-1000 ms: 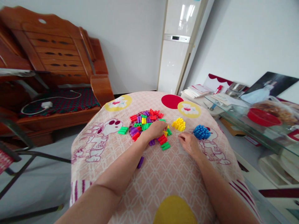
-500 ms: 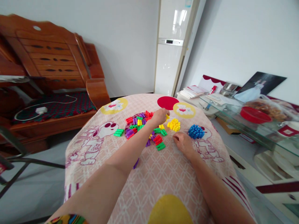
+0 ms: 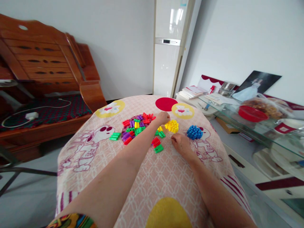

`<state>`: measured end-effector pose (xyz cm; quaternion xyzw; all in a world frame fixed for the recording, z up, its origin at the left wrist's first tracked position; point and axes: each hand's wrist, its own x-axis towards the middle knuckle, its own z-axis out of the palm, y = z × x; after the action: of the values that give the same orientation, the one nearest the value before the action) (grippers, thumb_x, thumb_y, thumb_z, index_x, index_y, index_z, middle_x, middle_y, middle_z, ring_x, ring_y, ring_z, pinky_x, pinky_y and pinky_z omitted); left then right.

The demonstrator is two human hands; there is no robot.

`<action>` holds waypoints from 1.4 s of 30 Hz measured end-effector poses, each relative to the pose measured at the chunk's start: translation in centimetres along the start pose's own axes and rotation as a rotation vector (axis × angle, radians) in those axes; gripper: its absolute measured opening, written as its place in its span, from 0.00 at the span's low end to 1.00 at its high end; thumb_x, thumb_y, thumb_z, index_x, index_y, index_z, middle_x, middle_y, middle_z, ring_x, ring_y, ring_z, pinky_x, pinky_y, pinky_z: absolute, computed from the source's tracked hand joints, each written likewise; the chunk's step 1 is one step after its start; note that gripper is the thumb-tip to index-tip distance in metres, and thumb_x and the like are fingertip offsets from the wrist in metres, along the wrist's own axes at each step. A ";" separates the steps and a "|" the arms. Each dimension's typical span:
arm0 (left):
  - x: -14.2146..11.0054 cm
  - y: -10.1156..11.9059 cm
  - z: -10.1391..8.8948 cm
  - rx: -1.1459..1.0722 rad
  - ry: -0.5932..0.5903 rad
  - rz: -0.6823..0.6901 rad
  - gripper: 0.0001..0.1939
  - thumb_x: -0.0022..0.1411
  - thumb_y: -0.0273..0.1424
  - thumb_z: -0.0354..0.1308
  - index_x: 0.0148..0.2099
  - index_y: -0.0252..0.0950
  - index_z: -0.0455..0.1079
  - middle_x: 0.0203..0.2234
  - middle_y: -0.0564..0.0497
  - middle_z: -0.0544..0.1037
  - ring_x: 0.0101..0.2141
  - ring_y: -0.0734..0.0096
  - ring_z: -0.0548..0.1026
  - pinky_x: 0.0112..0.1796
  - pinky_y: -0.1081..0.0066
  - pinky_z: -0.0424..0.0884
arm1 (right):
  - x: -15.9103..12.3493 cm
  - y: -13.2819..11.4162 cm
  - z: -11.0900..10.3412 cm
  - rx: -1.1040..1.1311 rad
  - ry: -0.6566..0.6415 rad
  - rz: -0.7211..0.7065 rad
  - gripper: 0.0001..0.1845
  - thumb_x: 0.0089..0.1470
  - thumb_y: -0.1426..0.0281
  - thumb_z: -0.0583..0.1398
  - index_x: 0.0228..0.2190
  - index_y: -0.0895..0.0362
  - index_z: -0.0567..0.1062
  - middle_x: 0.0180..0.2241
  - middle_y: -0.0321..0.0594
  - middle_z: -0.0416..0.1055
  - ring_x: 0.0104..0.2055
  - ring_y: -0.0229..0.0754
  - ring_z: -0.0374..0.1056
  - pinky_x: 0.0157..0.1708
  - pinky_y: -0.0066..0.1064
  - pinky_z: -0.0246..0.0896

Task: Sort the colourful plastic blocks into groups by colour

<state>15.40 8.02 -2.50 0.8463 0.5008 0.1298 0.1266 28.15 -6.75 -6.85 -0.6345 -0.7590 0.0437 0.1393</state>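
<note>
My left hand (image 3: pixel 163 118) reaches across the table to the back left edge of a cluster of yellow plastic toy blocks (image 3: pixel 172 126). Its fingers are pinched together over a yellow block there, mostly hidden by the fingers. My right hand (image 3: pixel 180 144) rests on the tablecloth with fingers curled in, nothing visible in them. It lies just in front of the yellow cluster and left of a cluster of blue blocks (image 3: pixel 194 132). Under my left forearm spreads a mixed pile of red, green, purple and yellow blocks (image 3: pixel 140 129), partly covered by the arm.
Green blocks (image 3: pixel 115 136) lie apart at the left. A patterned cloth (image 3: pixel 166 177) covers the table. To the right, a glass shelf (image 3: pixel 242 126) carries a red bowl (image 3: pixel 253 113) and bagged food. A wooden bench (image 3: pixel 47 79) stands at the left, a tall white cabinet unit (image 3: pixel 166 63) behind.
My left hand has carried a yellow block from the mixed pile, back and right to the yellow cluster. My right hand stays resting on the cloth. The view has turned slightly right.
</note>
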 end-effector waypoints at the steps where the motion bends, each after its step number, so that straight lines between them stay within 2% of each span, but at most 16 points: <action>1: 0.0 0.0 0.0 -0.013 0.000 -0.004 0.14 0.59 0.26 0.54 0.40 0.31 0.82 0.33 0.42 0.83 0.37 0.61 0.79 0.41 0.68 0.72 | 0.0 0.0 0.0 0.001 0.000 -0.002 0.14 0.61 0.75 0.54 0.35 0.60 0.81 0.36 0.47 0.78 0.37 0.42 0.71 0.33 0.30 0.53; 7: -0.4 -0.7 -0.2 -0.087 -0.008 -0.042 0.16 0.58 0.22 0.52 0.43 0.31 0.81 0.34 0.43 0.83 0.30 0.68 0.80 0.36 0.72 0.73 | 0.0 0.2 0.3 0.015 0.019 -0.014 0.14 0.61 0.74 0.54 0.33 0.59 0.81 0.35 0.46 0.78 0.36 0.41 0.70 0.32 0.29 0.51; 11: -1.8 -1.9 -1.4 -0.131 0.022 -0.053 0.18 0.58 0.22 0.53 0.47 0.32 0.79 0.34 0.45 0.83 0.30 0.69 0.79 0.37 0.72 0.74 | 0.0 0.3 0.5 0.026 0.031 -0.030 0.15 0.60 0.74 0.54 0.30 0.58 0.80 0.34 0.45 0.78 0.34 0.40 0.69 0.32 0.29 0.50; 16: -6.0 -4.2 -4.1 -0.114 0.053 0.033 0.16 0.55 0.25 0.57 0.45 0.33 0.80 0.34 0.48 0.83 0.34 0.68 0.79 0.39 0.73 0.72 | 0.1 0.8 0.9 0.022 0.052 -0.041 0.14 0.59 0.73 0.55 0.31 0.57 0.81 0.33 0.44 0.78 0.34 0.40 0.69 0.32 0.29 0.50; 19: -9.3 -5.2 -4.9 -0.090 -0.038 0.080 0.13 0.53 0.25 0.56 0.38 0.35 0.81 0.28 0.51 0.82 0.31 0.67 0.78 0.36 0.73 0.70 | 0.2 1.0 1.2 0.014 0.060 -0.050 0.13 0.59 0.73 0.55 0.31 0.57 0.81 0.34 0.44 0.79 0.34 0.41 0.69 0.32 0.29 0.51; 22: -12.1 -5.7 -4.4 0.025 -0.123 0.066 0.11 0.52 0.23 0.56 0.33 0.35 0.80 0.27 0.50 0.81 0.31 0.65 0.78 0.34 0.71 0.70 | 0.2 1.1 1.4 0.000 0.068 -0.047 0.13 0.59 0.74 0.55 0.31 0.57 0.81 0.34 0.44 0.78 0.35 0.41 0.69 0.32 0.29 0.51; 26: -13.9 -5.8 -2.3 0.179 -0.077 0.077 0.10 0.55 0.24 0.58 0.38 0.36 0.78 0.38 0.45 0.82 0.41 0.61 0.78 0.42 0.69 0.71 | 0.2 1.1 1.4 0.002 0.086 -0.059 0.13 0.58 0.75 0.56 0.31 0.57 0.80 0.34 0.43 0.78 0.36 0.41 0.69 0.33 0.28 0.51; 29: -14.5 -6.0 -1.2 0.209 -0.042 0.146 0.11 0.57 0.25 0.59 0.43 0.38 0.77 0.42 0.46 0.81 0.46 0.61 0.77 0.48 0.66 0.71 | 0.1 1.1 1.4 0.005 0.090 -0.060 0.13 0.58 0.75 0.56 0.31 0.57 0.81 0.34 0.43 0.78 0.37 0.41 0.69 0.33 0.28 0.52; 32: -14.7 -6.2 -1.0 0.214 -0.038 0.151 0.11 0.57 0.26 0.60 0.44 0.38 0.76 0.42 0.46 0.80 0.45 0.60 0.77 0.48 0.66 0.71 | 0.2 1.1 1.4 -0.002 0.080 -0.048 0.12 0.59 0.75 0.56 0.32 0.58 0.81 0.34 0.44 0.78 0.36 0.41 0.69 0.33 0.28 0.52; 35: -14.5 -6.4 -1.9 0.212 -0.045 0.091 0.09 0.56 0.27 0.60 0.41 0.37 0.76 0.38 0.47 0.81 0.43 0.60 0.77 0.44 0.68 0.71 | 0.2 1.1 1.4 -0.003 0.070 -0.040 0.12 0.59 0.74 0.56 0.32 0.58 0.81 0.35 0.44 0.78 0.36 0.41 0.70 0.33 0.29 0.52; 38: -13.7 -6.0 -3.5 0.168 0.019 0.051 0.10 0.57 0.27 0.57 0.41 0.35 0.76 0.37 0.47 0.81 0.40 0.61 0.78 0.42 0.68 0.71 | 0.2 1.0 1.3 -0.007 0.062 -0.040 0.12 0.59 0.74 0.56 0.32 0.58 0.81 0.34 0.44 0.78 0.36 0.41 0.70 0.33 0.29 0.51; 42: -11.9 -4.1 -4.2 0.018 0.101 0.065 0.12 0.58 0.27 0.56 0.44 0.34 0.76 0.37 0.47 0.82 0.38 0.65 0.78 0.40 0.70 0.71 | 0.3 1.0 1.3 -0.010 0.054 -0.025 0.12 0.59 0.73 0.57 0.32 0.58 0.81 0.35 0.44 0.78 0.36 0.41 0.70 0.32 0.28 0.51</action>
<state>5.13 -0.19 -1.08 0.8555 0.4802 0.1719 0.0895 28.72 -6.14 -8.28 -0.6265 -0.7631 0.0212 0.1570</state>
